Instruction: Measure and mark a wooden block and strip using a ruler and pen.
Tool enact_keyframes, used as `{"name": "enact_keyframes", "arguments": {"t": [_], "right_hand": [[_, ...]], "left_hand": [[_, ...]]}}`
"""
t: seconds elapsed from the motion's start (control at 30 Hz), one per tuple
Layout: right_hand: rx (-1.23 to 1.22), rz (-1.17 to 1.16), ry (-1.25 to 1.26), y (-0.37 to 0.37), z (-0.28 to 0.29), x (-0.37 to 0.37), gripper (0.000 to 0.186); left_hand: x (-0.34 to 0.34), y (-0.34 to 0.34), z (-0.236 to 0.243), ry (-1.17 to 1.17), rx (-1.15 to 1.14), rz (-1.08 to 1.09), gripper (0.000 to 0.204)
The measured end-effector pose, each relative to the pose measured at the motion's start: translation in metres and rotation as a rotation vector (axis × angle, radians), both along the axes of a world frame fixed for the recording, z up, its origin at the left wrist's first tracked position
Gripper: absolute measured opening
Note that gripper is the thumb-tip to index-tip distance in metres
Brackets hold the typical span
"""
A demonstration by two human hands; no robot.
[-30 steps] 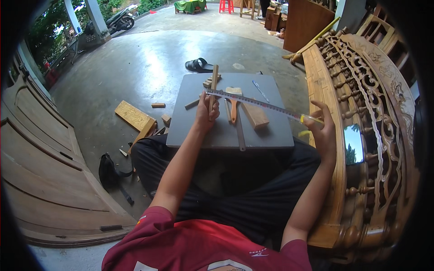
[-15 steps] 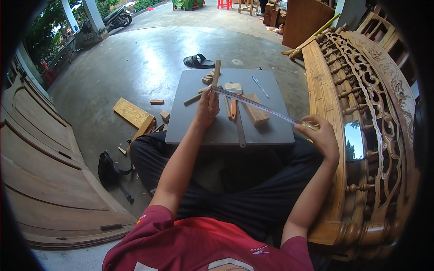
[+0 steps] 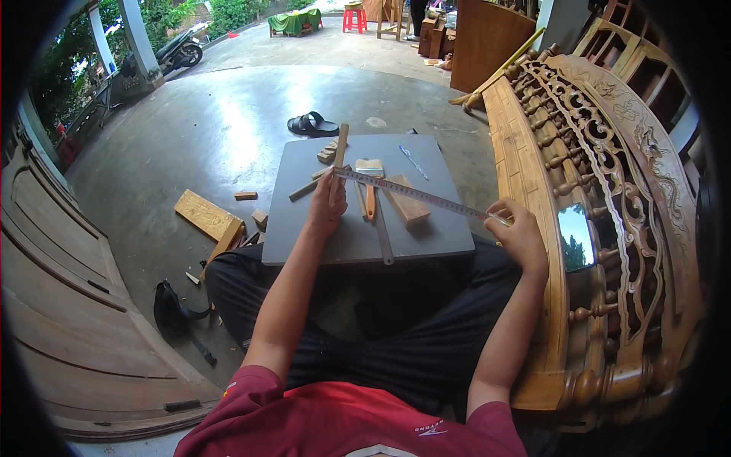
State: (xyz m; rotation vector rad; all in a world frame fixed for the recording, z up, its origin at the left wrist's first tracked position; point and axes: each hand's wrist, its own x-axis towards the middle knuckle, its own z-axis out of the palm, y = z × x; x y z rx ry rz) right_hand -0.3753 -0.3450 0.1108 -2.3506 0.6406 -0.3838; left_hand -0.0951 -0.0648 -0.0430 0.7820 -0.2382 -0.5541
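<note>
In the head view I am watching two bare hands, both closed. The left hand is gripping one wooden stick, square-edged and nearly upright, above the table; its fingers are also meeting one end of the tape. The right hand is pinching the other end, and its fingers are hiding most of what they are holding there. The one tape, a thin, pale, marked ribbon, is stretching straight between the hands and over the tabletop.

Beneath, one smooth grey table is carrying one brush with pale bristles and an orange handle, one chunky wood block, one flat grey strip, one slim pen and two narrow slats. Small wood pieces are clustering just left of the stick, too crowded for me to count.

On the floor, one black sandal is lying beyond the table, and one limp black bag is lying to the left. At right, one glossy wooden bench is showing turned spindles and carved scrollwork.
</note>
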Motion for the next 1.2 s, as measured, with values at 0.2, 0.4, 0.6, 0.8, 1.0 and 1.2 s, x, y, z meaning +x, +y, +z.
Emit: {"name": "enact_keyframes", "arguments": {"t": [0.2, 0.4, 0.6, 0.8, 1.0, 1.2], "right_hand": [[-0.072, -0.011, -0.026, -0.004, -0.005, 0.001, 0.041], [-0.004, 0.069, 0.029, -0.004, -0.009, 0.006, 0.046], [0.059, 0.114, 0.117, 0.004, -0.02, 0.014, 0.055], [0.033, 0.245, 0.301, 0.02, -0.03, 0.03, 0.068], [0.052, 0.272, 0.368, 0.043, -0.027, 0.042, 0.07], [-0.07, 0.3, 0.291, 0.053, -0.04, 0.055, 0.064]], "left_hand": [[0.002, 0.0, 0.0, -0.014, 0.001, -0.01, 0.039], [-0.001, -0.002, 0.0, -0.001, 0.01, 0.006, 0.04], [-0.018, -0.008, 0.009, -0.3, 0.395, -0.041, 0.05], [-0.016, -0.007, 0.006, -0.326, 0.416, -0.042, 0.049], [-0.015, -0.008, 0.005, -0.312, 0.413, -0.047, 0.049], [-0.015, -0.007, 0.005, -0.289, 0.361, -0.032, 0.051]]}}
